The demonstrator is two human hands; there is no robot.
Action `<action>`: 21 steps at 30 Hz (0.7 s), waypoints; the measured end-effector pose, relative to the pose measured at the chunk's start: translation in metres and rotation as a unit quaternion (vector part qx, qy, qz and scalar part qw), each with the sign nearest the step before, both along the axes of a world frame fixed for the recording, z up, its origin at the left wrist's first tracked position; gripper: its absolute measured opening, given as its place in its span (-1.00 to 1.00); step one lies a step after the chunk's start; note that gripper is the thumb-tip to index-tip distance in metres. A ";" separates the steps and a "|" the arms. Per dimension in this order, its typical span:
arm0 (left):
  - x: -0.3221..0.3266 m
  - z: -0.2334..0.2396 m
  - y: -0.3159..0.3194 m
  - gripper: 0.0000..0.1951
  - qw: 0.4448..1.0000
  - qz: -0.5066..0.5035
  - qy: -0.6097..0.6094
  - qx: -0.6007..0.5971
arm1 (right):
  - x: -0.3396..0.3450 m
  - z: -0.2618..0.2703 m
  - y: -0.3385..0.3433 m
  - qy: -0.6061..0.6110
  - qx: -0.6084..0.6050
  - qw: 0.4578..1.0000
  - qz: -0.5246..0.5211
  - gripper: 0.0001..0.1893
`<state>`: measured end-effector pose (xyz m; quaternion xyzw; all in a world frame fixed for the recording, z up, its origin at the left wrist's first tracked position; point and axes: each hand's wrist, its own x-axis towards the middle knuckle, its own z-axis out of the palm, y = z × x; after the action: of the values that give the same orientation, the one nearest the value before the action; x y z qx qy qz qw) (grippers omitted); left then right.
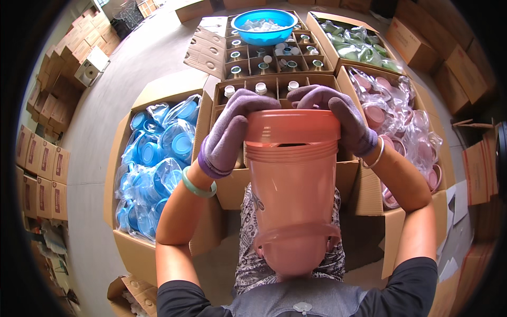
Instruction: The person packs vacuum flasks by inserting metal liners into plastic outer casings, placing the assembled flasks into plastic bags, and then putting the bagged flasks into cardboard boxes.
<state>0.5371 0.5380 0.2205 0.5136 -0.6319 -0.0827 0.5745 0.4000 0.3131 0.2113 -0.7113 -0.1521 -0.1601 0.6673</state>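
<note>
A large translucent pink plastic jug (293, 190) lies in front of my torso over my lap, its rounded end towards me. Its coral screw lid (293, 125) sits over the ridged neck, and a dark gap shows under the lid's near edge. My left hand (239, 126), in a purple knit glove, grips the lid's left side. Gloved the same way, my right hand (340, 115) holds the lid's right side. A pink carrying handle (297, 234) loops round the jug near its rounded end. Most of my fingertips are hidden behind the lid.
Blue lidded containers in plastic bags fill a carton (121, 166) at left. Pink ones fill another carton (445, 166) at right. Ahead, divided cartons hold metallic-necked vessels (236, 70) and white-capped bottles (260, 88). A blue basin (264, 37) holds small translucent pieces.
</note>
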 end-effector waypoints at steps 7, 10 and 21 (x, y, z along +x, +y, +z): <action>-0.022 -0.001 -0.004 -0.73 0.994 0.054 -0.099 0.009 | 0.001 -0.034 -0.015 -0.063 -0.070 0.995 0.022 -0.46; -0.049 0.018 -0.012 -0.73 0.975 0.120 -0.183 0.045 | 0.011 -0.060 -0.008 0.005 0.126 0.986 0.105 -0.53; -0.005 -0.094 -0.008 -0.61 0.947 0.061 0.309 0.056 | -0.063 0.017 0.031 -0.105 0.001 0.994 0.000 -0.28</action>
<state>0.5317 0.5305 0.1270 0.5322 -0.3849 -0.2375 0.7157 0.3371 0.3438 0.2287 -0.6901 -0.2217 -0.2342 0.6479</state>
